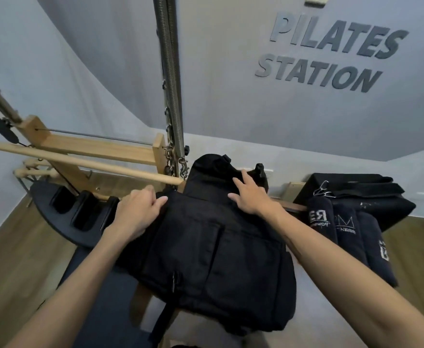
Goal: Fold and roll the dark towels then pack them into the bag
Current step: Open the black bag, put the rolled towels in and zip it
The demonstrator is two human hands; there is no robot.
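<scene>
A black fabric bag (213,257) with front pockets lies in front of me at the middle of the view. My left hand (139,209) grips the bag's upper left edge, fingers curled over the fabric. My right hand (250,197) rests on the top flap with its fingers spread and fairly straight. Three dark rolled towels (349,232) with white lettering lie side by side to the right of the bag, apart from both hands.
A wooden Pilates frame (85,149) with springs (170,96) and a dowel bar stands behind and left. A black curved barrel (65,209) sits at the left. A black padded box (356,189) is behind the towels. Wood floor lies on both sides.
</scene>
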